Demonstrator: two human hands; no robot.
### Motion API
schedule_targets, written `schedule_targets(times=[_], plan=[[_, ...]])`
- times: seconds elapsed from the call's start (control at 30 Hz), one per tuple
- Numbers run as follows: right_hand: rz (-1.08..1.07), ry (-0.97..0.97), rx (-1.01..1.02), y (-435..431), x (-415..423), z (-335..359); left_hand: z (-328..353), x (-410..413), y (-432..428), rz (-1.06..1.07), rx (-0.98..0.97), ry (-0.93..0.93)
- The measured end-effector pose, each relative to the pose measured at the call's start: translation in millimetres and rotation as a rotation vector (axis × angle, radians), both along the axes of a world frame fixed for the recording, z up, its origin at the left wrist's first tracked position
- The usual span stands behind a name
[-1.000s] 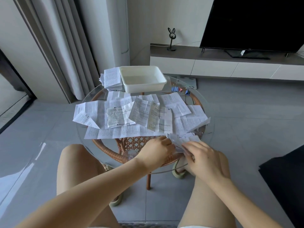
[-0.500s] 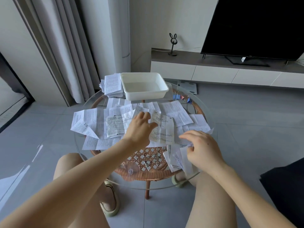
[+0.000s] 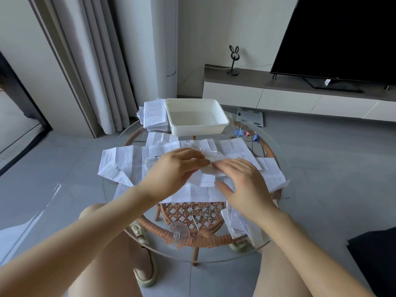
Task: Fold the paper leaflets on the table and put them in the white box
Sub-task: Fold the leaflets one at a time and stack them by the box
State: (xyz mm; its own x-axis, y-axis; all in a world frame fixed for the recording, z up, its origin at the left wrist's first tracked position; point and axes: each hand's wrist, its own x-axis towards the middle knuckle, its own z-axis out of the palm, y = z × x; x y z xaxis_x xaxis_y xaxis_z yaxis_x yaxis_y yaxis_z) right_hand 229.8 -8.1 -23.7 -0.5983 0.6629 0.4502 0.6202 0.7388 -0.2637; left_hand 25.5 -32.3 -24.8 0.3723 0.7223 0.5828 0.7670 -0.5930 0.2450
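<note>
Bench (image 3: 192,241): round, clear glass top on a rattan frame. Paper leaflets (image 3: 128,159): white creased sheets of small black print, lying open and overlapping across the middle of the bench. White box (image 3: 197,130): shallow rectangular plastic tray at the far edge. Left hand (image 3: 173,170): over the spread, fingertips touching a blurred leaflet (image 3: 211,156); whether its grip has closed on the sheet cannot be told. Right hand (image 3: 244,183): just beside the left, grip apart, fingers straight and spread above the papers. Leaflet stack (image 3: 154,113): folded sheets touching the box's left side. Small leaflet pile (image 3: 237,224): at the near right rim. Binder clips (image 3: 239,131): blue, right of the box.
</note>
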Motion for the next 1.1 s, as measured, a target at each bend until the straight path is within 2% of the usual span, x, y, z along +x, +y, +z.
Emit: schedule_targets(times=[0.1,0.23,0.33,0.57,0.77,0.9,1.1], plan=[[0.14,0.057,-0.004,-24.4,-11.2,-8.0,-12.3,-23.2,-42.5,-0.019,0.002,-0.006],[0.296,-0.066,-0.111,-51.3,-23.3,-40.0,-40.2,-45.7,-85.0,0.01,-0.169,0.037],[0.322,-0.124,-0.127,-69.5,-30.5,-54.1,-57.2,-52.2,-109.2,0.032,-0.274,0.007],[0.094,0.007,-0.432,-79.4,-37.4,-46.3,-79.3,-50.2,-120.3,0.194,-0.32,-0.201],[-0.047,-0.005,-0.371,-71.2,-50.8,-55.4,-90.0,-41.2,-110.8,0.369,-0.204,-0.197],[-0.087,-0.037,-0.378,-69.6,-58.2,-60.7,-91.6,-37.2,-112.1,0.53,-0.224,-0.122],[-0.153,-0.116,-0.417,-68.9,-65.6,-54.3,-93.3,-34.7,-116.9,0.647,-0.209,-0.164]])
